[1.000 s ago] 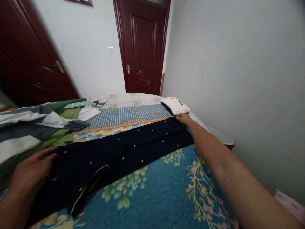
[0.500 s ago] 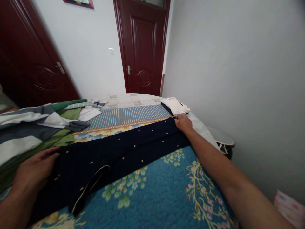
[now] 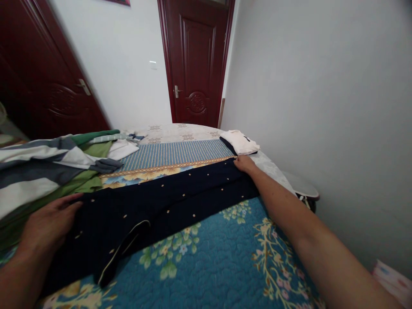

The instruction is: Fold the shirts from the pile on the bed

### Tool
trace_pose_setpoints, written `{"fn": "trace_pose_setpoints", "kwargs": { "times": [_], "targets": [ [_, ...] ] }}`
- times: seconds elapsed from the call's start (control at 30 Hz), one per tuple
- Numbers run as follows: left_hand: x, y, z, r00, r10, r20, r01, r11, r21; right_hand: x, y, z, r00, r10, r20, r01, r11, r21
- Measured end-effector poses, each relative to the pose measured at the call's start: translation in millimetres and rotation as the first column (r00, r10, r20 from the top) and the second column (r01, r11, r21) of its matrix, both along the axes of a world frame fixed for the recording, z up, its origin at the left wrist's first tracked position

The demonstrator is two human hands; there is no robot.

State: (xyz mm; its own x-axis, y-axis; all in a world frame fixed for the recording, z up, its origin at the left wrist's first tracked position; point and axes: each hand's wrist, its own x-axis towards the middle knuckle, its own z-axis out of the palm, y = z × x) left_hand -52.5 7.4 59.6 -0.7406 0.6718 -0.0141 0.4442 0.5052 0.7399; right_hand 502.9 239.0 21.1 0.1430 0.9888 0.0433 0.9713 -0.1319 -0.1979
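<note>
Left hand [image 3: 49, 223]: wrist side runs to the forearm, cut by the left edge; undersides of the fingers out of sight, so a pinch on the dark garment [image 3: 167, 195] cannot be confirmed. Right hand [image 3: 245, 164]: closed on the garment's far corner, fingertips hidden; forearm leaves at the lower right. Garment's near end partly covered by the left hand and forearm; inner folds lost in the dark cloth. Pale shirt [image 3: 240, 141] covers most of a dark piece beneath; its small mark is unreadable. Clothes pile [image 3: 48, 167] cut at left. Wall picture [image 3: 120, 1]: only its lower edge shows. Pink item, lower right: blurred, cropped, unidentified.
</note>
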Motion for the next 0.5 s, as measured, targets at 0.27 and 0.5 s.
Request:
{"fn": "trace_pose_setpoints", "kwargs": {
  "times": [0.27, 0.5],
  "targets": [
    [-0.9, 1.3, 7.5, 0.995, -0.076, -0.069, 0.074, 0.996, -0.040, 20.1, -6.4, -9.6, 0.975, -0.219, -0.029, 0.220, 0.974, 0.049],
    [-36.0, 13.5, -21.7, 0.961, -0.184, -0.206, 0.176, 0.983, -0.059, 25.9, -10.5, -4.7, 0.991, -0.130, -0.042, 0.133, 0.989, 0.067]
  ]
}}
